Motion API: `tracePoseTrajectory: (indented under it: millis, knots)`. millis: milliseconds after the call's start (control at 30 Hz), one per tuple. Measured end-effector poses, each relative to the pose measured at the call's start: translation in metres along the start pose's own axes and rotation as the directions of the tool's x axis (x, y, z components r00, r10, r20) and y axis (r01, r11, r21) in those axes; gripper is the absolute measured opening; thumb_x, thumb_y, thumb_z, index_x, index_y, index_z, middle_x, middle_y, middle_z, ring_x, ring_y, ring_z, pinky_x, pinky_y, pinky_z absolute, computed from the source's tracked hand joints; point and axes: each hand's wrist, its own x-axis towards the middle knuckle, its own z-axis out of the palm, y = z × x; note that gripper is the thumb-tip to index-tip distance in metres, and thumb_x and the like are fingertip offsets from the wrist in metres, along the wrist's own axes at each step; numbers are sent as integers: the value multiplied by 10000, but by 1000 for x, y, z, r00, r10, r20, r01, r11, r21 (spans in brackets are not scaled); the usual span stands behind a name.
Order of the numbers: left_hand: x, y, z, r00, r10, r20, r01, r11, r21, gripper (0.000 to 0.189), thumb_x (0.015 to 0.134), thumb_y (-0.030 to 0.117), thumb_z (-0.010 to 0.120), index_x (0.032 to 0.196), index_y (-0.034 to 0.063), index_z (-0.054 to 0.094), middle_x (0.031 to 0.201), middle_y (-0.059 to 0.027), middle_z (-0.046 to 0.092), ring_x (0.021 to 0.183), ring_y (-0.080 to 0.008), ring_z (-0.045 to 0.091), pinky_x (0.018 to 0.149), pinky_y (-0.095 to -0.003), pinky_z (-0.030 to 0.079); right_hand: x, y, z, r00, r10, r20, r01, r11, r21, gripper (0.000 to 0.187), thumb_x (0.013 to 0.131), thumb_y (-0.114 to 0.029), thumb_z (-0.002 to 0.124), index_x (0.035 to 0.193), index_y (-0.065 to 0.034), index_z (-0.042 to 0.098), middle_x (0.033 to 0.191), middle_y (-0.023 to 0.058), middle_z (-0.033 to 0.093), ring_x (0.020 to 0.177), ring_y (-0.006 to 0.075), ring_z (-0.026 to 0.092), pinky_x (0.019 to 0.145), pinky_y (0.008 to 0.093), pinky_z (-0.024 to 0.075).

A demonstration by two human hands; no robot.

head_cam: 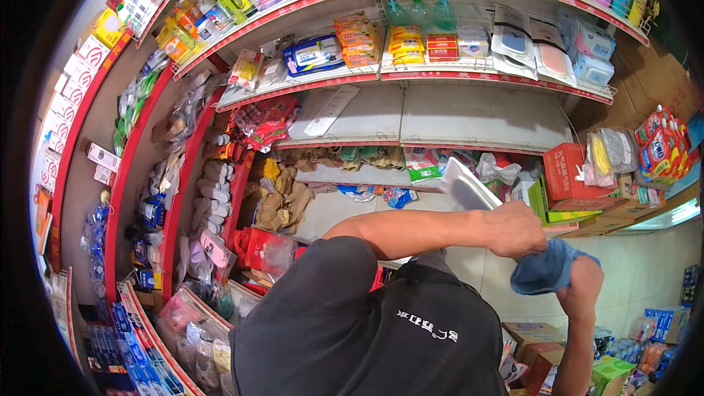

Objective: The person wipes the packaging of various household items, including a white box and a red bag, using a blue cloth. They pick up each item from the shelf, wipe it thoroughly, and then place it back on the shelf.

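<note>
Both of my arms reach to the right of the view, in front of my dark shirt. My left hand is closed, and a white flat package with a dark middle sticks out beyond it, partly blurred. The part of the package at my palm is hidden. My right hand grips a blue cloth, which hangs folded between the two hands. The cloth's near end meets the fingers of my left hand; whether those fingers also pinch it is hard to tell.
Ahead stands a shelf with a bare white board, under a shelf holding packaged soaps and flat packages. Red-edged shelves with slippers curve along the left. At right are a red carton, laundry bags and tiled floor.
</note>
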Motion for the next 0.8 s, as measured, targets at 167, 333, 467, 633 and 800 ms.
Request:
tracePoseTrajectory:
  millis: [167,333,467,633,800]
  knots:
    - [-20,-7,-14,992,-74,102,67,995,71,161,854,278,691,798,128,708,743,-158,699,722,-402,704,600,-553,502,-30,34,2,988,110,-106,-119,989,-82,336,793,-323,786,691,-102,556,679,151,503,662,413,546,571,515,394]
    - [-43,-26,-55,969,-173,-175,136,969,-206,213,1027,206,664,969,15,739,829,-182,699,725,-381,675,664,-440,530,-27,19,-14,643,617,-454,-22,608,794,411,972,-458,641,1160,-95,593,1165,136,626,1090,327,598,933,508,476]
    - [-31,-13,-71,948,-300,-107,258,920,-297,294,1045,266,645,887,19,659,742,-198,588,677,-397,572,640,-456,463,-72,60,31,565,779,-272,415,16,910,702,1061,-584,536,1569,-108,449,1549,126,543,1447,329,504,1226,540,388]
    - [-33,-12,-76,948,-294,-126,256,933,-251,305,1049,272,655,894,8,656,730,-191,588,657,-395,544,630,-449,464,-72,54,57,721,671,-172,-42,290,956,625,1021,-417,642,1537,-105,481,1582,140,513,1453,342,491,1242,540,354]
    - [-29,-9,-52,965,-148,-217,117,982,-147,237,1020,240,648,894,44,690,757,-207,628,727,-432,637,647,-499,505,23,-26,26,816,497,-295,-238,753,613,379,929,-206,735,1269,-51,673,1269,183,683,1218,371,640,1166,502,411]
